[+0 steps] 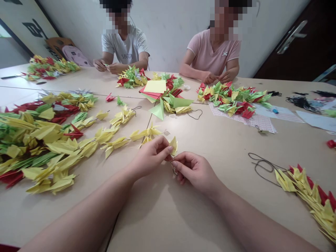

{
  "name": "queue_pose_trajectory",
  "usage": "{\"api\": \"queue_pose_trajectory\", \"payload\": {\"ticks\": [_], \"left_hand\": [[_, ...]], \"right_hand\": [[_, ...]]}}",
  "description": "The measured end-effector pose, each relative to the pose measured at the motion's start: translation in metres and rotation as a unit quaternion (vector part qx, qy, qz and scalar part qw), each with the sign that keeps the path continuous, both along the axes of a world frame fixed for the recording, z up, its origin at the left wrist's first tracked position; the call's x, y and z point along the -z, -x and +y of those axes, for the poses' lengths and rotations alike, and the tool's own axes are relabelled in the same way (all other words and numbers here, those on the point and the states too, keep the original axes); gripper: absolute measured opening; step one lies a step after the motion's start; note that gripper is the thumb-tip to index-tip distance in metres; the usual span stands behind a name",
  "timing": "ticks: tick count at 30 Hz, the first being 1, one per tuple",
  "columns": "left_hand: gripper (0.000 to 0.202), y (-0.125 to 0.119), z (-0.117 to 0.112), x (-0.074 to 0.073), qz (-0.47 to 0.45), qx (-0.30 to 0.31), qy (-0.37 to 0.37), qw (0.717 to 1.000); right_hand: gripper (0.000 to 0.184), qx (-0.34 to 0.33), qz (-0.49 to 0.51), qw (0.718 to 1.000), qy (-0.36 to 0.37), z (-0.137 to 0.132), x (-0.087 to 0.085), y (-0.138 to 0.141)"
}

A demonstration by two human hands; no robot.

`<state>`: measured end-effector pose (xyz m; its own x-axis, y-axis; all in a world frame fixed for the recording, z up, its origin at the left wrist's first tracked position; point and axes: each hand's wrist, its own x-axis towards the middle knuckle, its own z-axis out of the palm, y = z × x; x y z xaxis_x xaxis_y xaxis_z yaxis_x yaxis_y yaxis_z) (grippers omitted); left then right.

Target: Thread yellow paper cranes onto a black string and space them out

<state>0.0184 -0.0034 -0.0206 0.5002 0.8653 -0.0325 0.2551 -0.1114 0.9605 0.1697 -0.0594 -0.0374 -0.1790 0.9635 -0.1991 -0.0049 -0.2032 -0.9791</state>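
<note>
Between the thumb and fingers of my left hand (154, 152) is a yellow folded paper crane (173, 145), held above the middle of the table. Just to the right, my right hand (193, 169) pinches a thin dark cord (173, 169) close under the crane; its end is mostly hidden by my fingers. Beyond my left hand lies a string of yellow paper cranes (115, 142), running left toward a large heap of yellow, red and green cranes (49, 140). Whether that string joins the cord in my fingers I cannot tell.
Two people sit across the table (223, 217), their hands at work. Colored paper squares (155, 86) top a central pile of cranes. More cranes (233, 98) lie on printed sheets at the right. A yellow and red crane string (312, 196) with loose cord (262, 162) lies near right.
</note>
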Motion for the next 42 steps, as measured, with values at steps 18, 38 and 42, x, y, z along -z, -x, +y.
{"api": "queue_pose_trajectory", "payload": {"ticks": [18,38,42], "left_hand": [[0.014,0.0002,0.0003,0.0029,-0.062,-0.045,-0.053,0.996],[0.023,-0.0017,0.0039,-0.001,-0.117,-0.1,0.063,0.986],[0.022,-0.0016,0.004,-0.0016,-0.12,-0.109,0.063,0.985]], "right_hand": [[0.022,-0.011,0.007,1.0,0.016,0.0004,0.0009,-0.0001],[0.02,0.011,0.023,1.0,0.005,0.001,0.0026,0.0],[0.019,0.012,0.017,1.0,0.006,0.0001,0.0013,0.0002]]}}
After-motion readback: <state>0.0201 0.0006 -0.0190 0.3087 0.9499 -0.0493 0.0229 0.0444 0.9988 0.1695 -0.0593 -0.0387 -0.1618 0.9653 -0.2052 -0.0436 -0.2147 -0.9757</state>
